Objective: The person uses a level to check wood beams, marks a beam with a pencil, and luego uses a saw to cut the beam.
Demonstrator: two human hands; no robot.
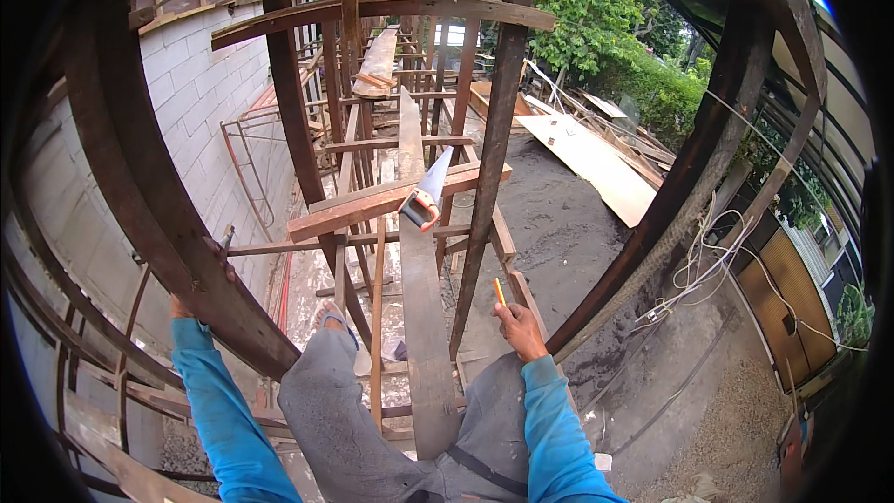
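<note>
Left hand [222,261]: wrapped around a dark post [154,214], well apart from the other; a small object by its fingers is too small to tell.
Right hand [522,330]: closed on a pencil [499,292], near the right knee.
Pencil: yellow, held tip upward, right of the plank [419,326].
Saw [434,183]: lying on the reddish beams [363,209], beyond both hands.
Plank: running lengthwise between the person's legs [321,401], passing under the beams.
</note>
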